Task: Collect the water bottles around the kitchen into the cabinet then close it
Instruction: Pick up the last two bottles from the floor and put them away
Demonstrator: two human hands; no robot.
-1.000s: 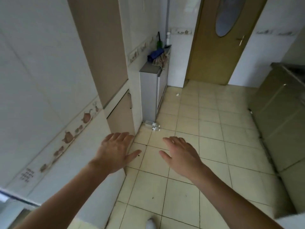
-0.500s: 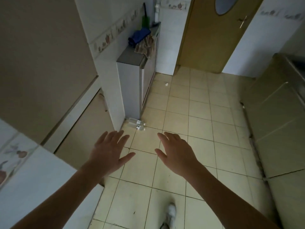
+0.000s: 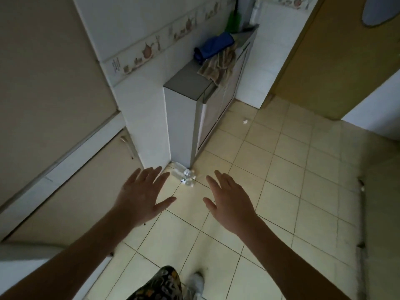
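Head view, looking down a tiled kitchen floor [image 3: 281, 169]. Two clear water bottles [image 3: 184, 176] are lying on their sides on the floor, side by side and touching, at the foot of a narrow grey cabinet [image 3: 188, 109] that is standing against the tiled wall [image 3: 134, 40]. Their capped ends are pointing toward the open floor, and a small label patch is showing on each.

The left hand [image 3: 140, 198] is reaching forward with the palm facing down, fingers spread and released, grasping nothing. Its fingertips are appearing just beside the bottles in the frame, without touching them. The right hand [image 3: 231, 202] is mirroring it on the other side, likewise flat, spread and empty, near the bottles but apart from them. The bottles are sitting in the gap between the two hands, slightly beyond the fingertips.

On the cabinet's top surface, a blue cloth [image 3: 214, 48] is resting beside a brownish towel [image 3: 218, 66] that is draping over the front edge. A green bottle [image 3: 233, 20] is standing farther back on the same top. A wooden door [image 3: 329, 57] is closing off the far end of the room. A small white scrap [image 3: 245, 121] is lying on the floor tiles well beyond the bottles. At the bottom edge, a patterned trouser leg [image 3: 160, 284] and a light shoe [image 3: 195, 282] are showing.
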